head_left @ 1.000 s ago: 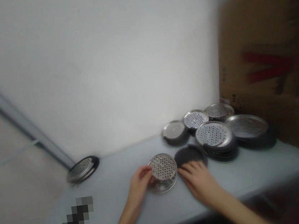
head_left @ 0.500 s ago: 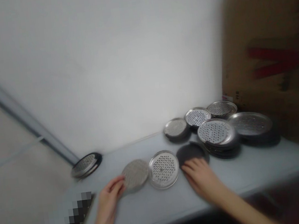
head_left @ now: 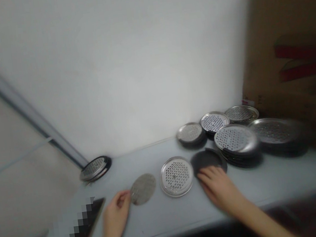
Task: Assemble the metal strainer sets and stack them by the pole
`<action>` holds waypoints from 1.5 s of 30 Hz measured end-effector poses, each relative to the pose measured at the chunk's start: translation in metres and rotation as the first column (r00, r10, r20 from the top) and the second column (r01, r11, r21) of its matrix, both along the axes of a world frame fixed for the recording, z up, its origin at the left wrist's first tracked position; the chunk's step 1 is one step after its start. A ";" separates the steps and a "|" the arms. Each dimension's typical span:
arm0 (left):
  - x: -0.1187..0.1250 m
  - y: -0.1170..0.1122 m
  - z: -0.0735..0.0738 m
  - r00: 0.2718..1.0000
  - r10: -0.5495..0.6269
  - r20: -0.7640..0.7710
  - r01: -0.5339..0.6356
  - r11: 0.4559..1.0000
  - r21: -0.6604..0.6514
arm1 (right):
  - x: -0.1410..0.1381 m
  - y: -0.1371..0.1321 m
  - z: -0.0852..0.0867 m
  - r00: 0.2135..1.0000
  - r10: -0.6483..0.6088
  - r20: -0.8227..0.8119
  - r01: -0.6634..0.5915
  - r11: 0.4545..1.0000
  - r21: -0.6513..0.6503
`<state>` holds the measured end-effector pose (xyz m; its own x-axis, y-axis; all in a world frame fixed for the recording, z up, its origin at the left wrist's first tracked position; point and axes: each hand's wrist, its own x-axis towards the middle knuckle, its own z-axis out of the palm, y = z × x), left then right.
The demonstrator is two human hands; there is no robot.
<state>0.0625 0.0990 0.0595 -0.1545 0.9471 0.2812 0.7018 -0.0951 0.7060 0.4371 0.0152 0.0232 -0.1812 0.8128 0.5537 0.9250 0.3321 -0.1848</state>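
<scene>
My left hand (head_left: 116,212) grips the left edge of a thin, fine-mesh metal disc (head_left: 143,189) just above the grey table top (head_left: 159,226). To the disc's right lies a round perforated steel tray (head_left: 176,176). My right hand (head_left: 216,186) rests with its fingers apart on a dark round disc (head_left: 207,160), beside a stack of perforated steel trays (head_left: 235,139). Under the right hand, part of the dark disc is hidden.
More perforated steel trays (head_left: 213,122) lie in several piles along the wall at the back. A wide tray (head_left: 275,133) sits at the right, near a brown cardboard box (head_left: 291,59). One tray (head_left: 95,169) lies alone at the far left. A pixelated patch (head_left: 77,236) covers the table's near left.
The mesh disc has come off the perforated tray and moved left in my left hand. My right hand stays on the dark disc. The view has turned slightly.
</scene>
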 end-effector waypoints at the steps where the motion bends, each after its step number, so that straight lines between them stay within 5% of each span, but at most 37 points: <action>1: 0.004 -0.001 0.000 0.999 -0.016 -0.030 0.017 1.000 0.011 | 0.000 0.000 0.001 1.000 -0.001 0.000 0.001 1.000 -0.001; 10: 0.058 0.009 0.004 0.963 -0.227 -0.147 0.238 0.969 0.062 | 0.001 0.000 0.001 1.000 0.008 -0.017 -0.008 1.000 -0.005; 23: 0.121 0.053 0.010 0.875 -0.394 -0.282 0.371 0.919 -0.133 | 0.001 0.002 -0.001 1.000 -0.009 0.004 0.009 1.000 0.004; 30: 0.126 0.051 0.016 0.825 -0.490 -0.283 0.457 0.872 -0.177 | 0.000 0.000 0.005 0.999 0.029 -0.034 -0.030 0.999 -0.029; 38: 0.127 0.022 0.026 0.777 -0.564 -0.280 0.519 0.825 -0.222 | 0.001 -0.001 0.006 0.994 0.041 -0.096 -0.045 0.998 -0.040; 45: 0.114 0.036 0.019 0.862 -0.490 -0.129 0.470 0.869 -0.155 | 0.002 -0.001 0.006 0.994 0.038 -0.107 -0.043 0.998 -0.042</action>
<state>0.1768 0.1349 0.0786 0.3652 0.9191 0.1482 0.6935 -0.3748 0.6153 0.4387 0.0141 0.0290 -0.1568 0.8303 0.5349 0.8853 0.3582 -0.2965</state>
